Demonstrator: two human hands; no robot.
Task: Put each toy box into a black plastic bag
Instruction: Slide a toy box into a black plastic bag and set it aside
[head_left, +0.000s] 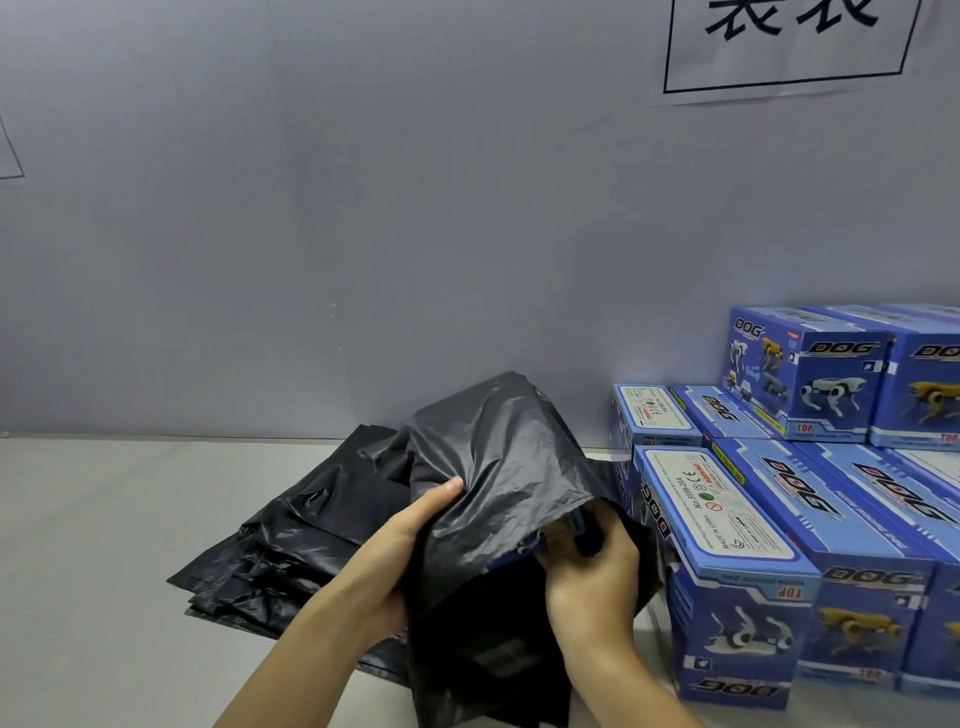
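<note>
The grey wall (363, 208) backs the whole station and carries a paper sign (789, 41) with printed characters at upper right. Below it the pale counter (93, 545) carries all working stock.

The stack of blue toy boxes (810, 499) occupies the right end of the counter, two tiers against the wall and a lower row in front, just beside the work area; judged to be placed there so the right hand reaches the next unit without stretching. A pile of flat black bags (291, 540) lies left of centre, partly under the bag in use, evidently as feed stock for the left hand.

The black plastic bag (498, 499) in use is raised above the counter and tented over a box. The box being bagged (535, 545) is almost fully covered; only a blue corner shows at the bag's mouth.

The left hand (410, 530) pinches the film, thumb on top, apparently to draw the bag down over the box. The right hand (592, 577) is curled at the mouth, gripping the box end and bag edge together; the exact finger placement is hidden by the film. Judgement: insertion is nearly complete.
</note>
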